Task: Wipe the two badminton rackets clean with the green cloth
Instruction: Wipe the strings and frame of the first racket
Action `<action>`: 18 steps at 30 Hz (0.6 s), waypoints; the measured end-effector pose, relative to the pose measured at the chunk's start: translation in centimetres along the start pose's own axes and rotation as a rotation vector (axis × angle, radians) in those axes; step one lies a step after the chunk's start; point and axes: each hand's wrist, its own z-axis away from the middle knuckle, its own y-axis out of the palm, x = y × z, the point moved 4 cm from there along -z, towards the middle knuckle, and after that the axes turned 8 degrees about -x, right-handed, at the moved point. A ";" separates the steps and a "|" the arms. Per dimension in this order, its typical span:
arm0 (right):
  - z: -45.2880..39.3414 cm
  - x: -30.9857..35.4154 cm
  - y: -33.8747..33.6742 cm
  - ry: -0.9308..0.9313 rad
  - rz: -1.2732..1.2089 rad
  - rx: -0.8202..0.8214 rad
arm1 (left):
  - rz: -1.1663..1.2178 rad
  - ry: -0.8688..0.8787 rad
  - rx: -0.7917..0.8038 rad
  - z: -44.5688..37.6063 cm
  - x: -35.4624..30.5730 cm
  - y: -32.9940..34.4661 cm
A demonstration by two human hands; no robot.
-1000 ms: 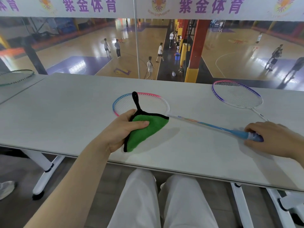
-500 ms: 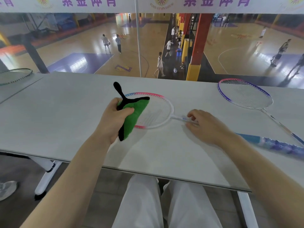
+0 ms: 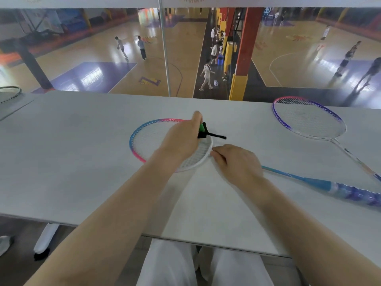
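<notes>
Two hands: both of yours work on the near racket, and the other places below are told from its head.
Right hand: you have it just beside the near-right edge of the head, where frame meets shaft. The fingers are bent down over that joint. Whether they pinch the shaft or only press it to the table, you cannot tell, because the hand hides its own fingertips.
Why there: my judgement is that you pin the throat so the racket does not slide while the other hand rubs.
Left hand: it lies over the right half of the head, fingers curled round the green cloth.
Cloth and fingers: nearly all of it is buried in your grip. A small green patch and the black edging show past the knuckles on the far-right side, and the black loop sticks out to the right beyond the frame.
Near racket: it lies flat on the grey table, head to the left, blue handle running away to the right.
Why flat: the table backs the strings, so pressure from the cloth probably meets support.
Second racket: well apart, to the far right of the head, untouched, its shaft crossing toward the blue handle.
Third frame: far left, at the picture's edge, only partly seen.
</notes>
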 end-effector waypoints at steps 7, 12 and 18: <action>-0.2 -0.1 0.1 0.004 0.004 -0.010 | 0.038 0.029 0.159 0.4 0.6 1.8; -0.2 -0.2 0.0 0.022 -0.047 0.016 | 0.079 0.085 0.213 3.5 0.3 0.0; -0.3 0.0 -0.1 0.049 -0.033 0.037 | 0.042 0.047 0.262 7.9 0.1 -1.7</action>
